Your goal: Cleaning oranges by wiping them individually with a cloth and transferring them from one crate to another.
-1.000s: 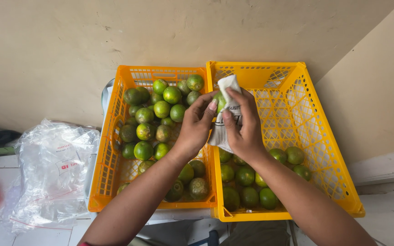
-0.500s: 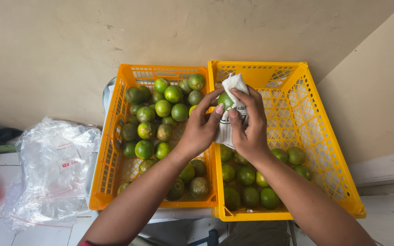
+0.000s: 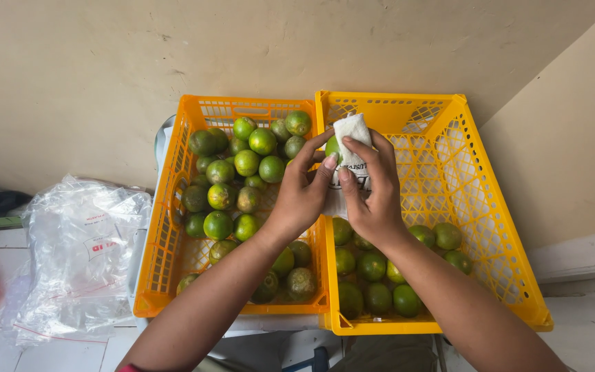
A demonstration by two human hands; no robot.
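1. Two yellow crates sit side by side: left crate (image 3: 166, 227) heaped with green limes (image 3: 246, 162), right crate (image 3: 497, 227) holding only a near-end cluster (image 3: 373, 265).
2. My left hand (image 3: 301, 200) grips one lime (image 3: 333, 147) over the shared rim.
3. My right hand (image 3: 373, 196) presses a white cloth (image 3: 351, 131) onto it.
4. Most fruit apparently remains unwiped; progress looks under half.
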